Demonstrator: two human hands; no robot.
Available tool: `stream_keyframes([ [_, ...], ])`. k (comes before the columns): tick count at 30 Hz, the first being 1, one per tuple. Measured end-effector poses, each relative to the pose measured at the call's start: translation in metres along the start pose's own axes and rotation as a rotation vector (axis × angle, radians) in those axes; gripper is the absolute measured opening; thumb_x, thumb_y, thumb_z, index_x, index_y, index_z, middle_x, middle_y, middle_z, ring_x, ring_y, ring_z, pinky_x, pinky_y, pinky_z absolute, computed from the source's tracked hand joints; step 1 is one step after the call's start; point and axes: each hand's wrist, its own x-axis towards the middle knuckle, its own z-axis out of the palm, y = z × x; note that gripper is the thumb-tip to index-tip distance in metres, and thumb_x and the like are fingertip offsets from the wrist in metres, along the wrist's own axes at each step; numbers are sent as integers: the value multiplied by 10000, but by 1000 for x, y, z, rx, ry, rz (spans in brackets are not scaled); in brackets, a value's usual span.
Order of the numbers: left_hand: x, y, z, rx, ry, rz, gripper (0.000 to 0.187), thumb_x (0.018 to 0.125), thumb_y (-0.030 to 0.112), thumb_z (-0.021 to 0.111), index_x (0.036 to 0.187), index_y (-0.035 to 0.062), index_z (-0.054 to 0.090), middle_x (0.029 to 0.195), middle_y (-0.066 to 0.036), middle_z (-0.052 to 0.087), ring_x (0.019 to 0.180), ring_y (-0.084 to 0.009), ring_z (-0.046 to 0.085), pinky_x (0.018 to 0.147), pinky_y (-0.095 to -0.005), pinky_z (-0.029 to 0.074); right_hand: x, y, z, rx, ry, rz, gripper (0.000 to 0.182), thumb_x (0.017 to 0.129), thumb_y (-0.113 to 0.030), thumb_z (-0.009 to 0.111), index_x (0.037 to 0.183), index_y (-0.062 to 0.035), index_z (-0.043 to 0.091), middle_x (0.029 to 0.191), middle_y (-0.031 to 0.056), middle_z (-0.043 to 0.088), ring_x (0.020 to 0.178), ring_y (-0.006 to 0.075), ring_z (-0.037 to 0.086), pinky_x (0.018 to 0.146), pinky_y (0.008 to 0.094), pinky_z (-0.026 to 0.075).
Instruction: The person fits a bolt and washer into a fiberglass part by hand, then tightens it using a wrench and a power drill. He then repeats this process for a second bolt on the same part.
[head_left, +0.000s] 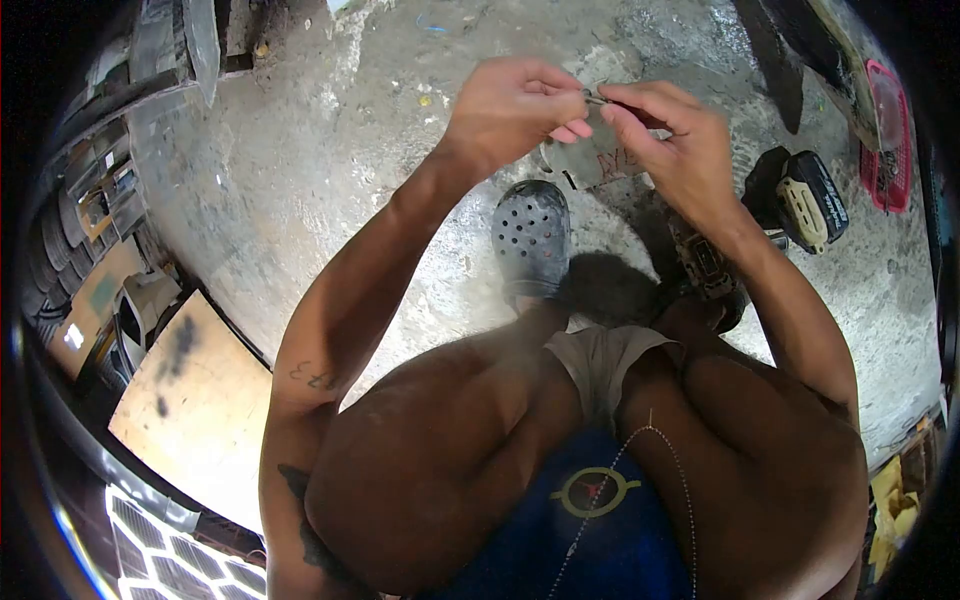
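Observation:
My left hand (515, 108) and my right hand (680, 135) are raised close together over the concrete floor. Between their fingertips is a small, thin metal piece (595, 98), too small to make out its kind. Both hands are closed in a pinch on it, the left with its fingers curled and the right with thumb and forefinger. Below my right wrist, a dark metal part with openings (705, 265) is near my right foot, partly hidden by my forearm.
A grey perforated clog (532, 235) is on my left foot. At right stand a cordless tool's battery end (815, 203) and a pink plastic basket (885, 185). A wooden board (190, 390) leans at left, near stacked clutter. Red marks (615, 162) show on the floor.

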Motion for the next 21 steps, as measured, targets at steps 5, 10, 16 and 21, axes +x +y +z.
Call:
stream_keyframes([
  [5, 1, -3, -3, 26, 54, -5, 255, 899, 99, 625, 1052, -101, 590, 914, -156, 681, 814, -193, 699, 722, -267, 570, 3, 11, -3, 20, -23, 98, 192, 869, -126, 694, 1049, -63, 719, 898, 82, 689, 804, 147, 650, 722, 271, 514],
  [10, 6, -24, -39, 182, 255, -78, 242, 895, 108, 633, 1040, -84, 607, 921, -140, 681, 814, -193, 697, 726, -264, 569, 3, 38, -14, 177, 4, 255, 223, 889, -177, 699, 1064, -38, 686, 921, 38, 692, 846, 106, 644, 786, 247, 498],
  [16, 13, -12, -33, 80, 187, -67, 236, 894, 120, 640, 1038, -66, 622, 945, -138, 681, 828, -182, 696, 730, -258, 564, 26, 38, -22, -31, 22, 77, 208, 900, -201, 685, 1015, -28, 689, 833, 38, 687, 827, 125, 648, 762, 273, 504],
  [21, 27, 0, -17, 57, 141, -24, 233, 897, 125, 641, 1033, -62, 619, 939, -141, 683, 828, -189, 697, 726, -253, 561, 53, 30, -20, -178, -20, -43, 200, 887, -154, 687, 1056, -48, 703, 920, 58, 669, 823, 159, 649, 755, 269, 504],
])
